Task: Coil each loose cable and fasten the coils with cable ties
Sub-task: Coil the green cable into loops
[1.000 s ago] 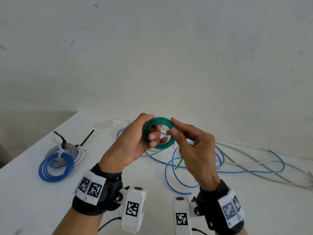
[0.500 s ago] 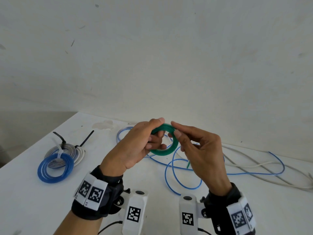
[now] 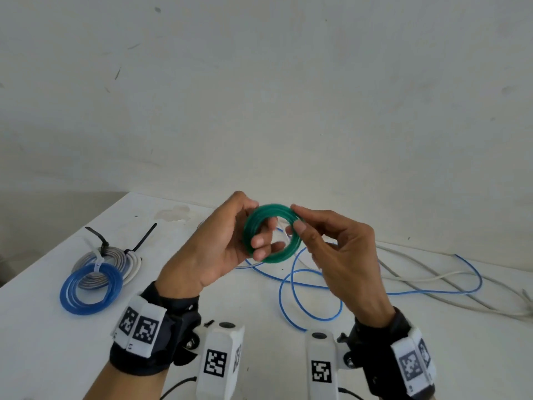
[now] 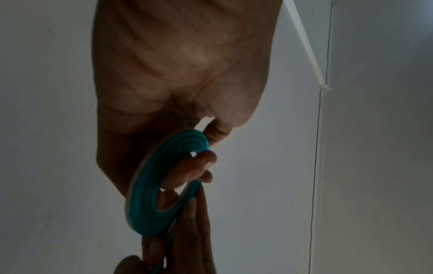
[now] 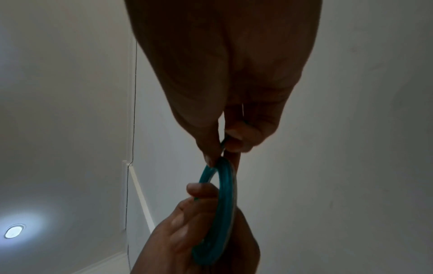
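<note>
A small green cable coil (image 3: 272,232) hangs in the air above the table, between both hands. My left hand (image 3: 227,243) grips its left side, with fingers curled through the ring, as the left wrist view shows on the coil (image 4: 150,187). My right hand (image 3: 331,246) pinches the coil's right rim between thumb and forefinger; in the right wrist view the coil (image 5: 225,200) sits edge-on below that pinch. The green cable's free end is hidden behind my right hand.
A tied blue coil (image 3: 90,287) and a tied grey and white coil (image 3: 115,255) with black ties lie at the left of the white table (image 3: 43,342). Loose blue cable (image 3: 311,298) and grey cable (image 3: 432,269) sprawl behind and to the right of my hands.
The hands have wound the last loose green end onto the coil; the tail that hung below my right hand no longer shows. Both hands rose slightly.
</note>
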`<move>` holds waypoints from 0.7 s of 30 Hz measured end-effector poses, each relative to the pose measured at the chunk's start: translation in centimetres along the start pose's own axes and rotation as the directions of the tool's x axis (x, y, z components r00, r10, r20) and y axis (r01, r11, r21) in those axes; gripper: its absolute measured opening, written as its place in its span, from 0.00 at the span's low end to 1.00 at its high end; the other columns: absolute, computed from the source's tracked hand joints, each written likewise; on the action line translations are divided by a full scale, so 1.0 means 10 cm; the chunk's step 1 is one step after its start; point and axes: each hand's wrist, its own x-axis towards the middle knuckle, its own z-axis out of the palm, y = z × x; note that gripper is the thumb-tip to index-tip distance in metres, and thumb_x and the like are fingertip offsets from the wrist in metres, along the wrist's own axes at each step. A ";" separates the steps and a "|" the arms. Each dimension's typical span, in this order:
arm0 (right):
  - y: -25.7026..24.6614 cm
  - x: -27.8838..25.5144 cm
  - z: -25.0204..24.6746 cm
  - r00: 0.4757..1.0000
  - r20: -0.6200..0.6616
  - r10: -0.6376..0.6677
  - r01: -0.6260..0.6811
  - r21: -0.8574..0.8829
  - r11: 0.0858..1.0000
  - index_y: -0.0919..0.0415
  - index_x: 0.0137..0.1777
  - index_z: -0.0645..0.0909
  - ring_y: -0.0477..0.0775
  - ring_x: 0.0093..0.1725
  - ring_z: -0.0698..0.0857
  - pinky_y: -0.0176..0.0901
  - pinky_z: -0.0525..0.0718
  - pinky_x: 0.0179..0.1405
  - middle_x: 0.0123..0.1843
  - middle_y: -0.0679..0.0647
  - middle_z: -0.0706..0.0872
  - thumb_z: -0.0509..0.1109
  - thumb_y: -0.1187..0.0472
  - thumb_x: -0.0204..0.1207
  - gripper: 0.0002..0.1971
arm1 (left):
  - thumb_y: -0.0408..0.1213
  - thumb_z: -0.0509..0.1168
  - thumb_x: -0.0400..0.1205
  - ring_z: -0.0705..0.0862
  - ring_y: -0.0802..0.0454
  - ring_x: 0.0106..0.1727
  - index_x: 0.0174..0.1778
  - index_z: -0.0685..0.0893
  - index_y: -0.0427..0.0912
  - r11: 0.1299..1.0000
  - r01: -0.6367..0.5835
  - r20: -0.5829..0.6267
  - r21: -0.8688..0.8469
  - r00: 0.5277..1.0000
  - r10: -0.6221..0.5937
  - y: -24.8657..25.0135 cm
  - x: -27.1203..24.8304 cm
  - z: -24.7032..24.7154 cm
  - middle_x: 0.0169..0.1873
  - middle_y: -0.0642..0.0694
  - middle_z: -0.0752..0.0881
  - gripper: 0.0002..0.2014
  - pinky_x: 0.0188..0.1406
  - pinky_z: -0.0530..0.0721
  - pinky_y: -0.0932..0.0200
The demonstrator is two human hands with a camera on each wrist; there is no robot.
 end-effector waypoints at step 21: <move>0.04 -0.05 0.24 0.991 -0.129 0.025 -0.008 0.133 0.991 0.51 0.56 0.90 0.50 0.33 0.84 0.43 0.80 0.24 0.44 0.53 0.94 0.73 0.64 0.83 0.09 | 0.45 0.55 0.90 0.52 0.51 0.25 0.29 0.66 0.43 0.958 -0.253 -0.217 -0.134 0.951 0.220 -0.09 0.05 0.16 0.19 0.51 0.57 0.22 0.30 0.73 0.58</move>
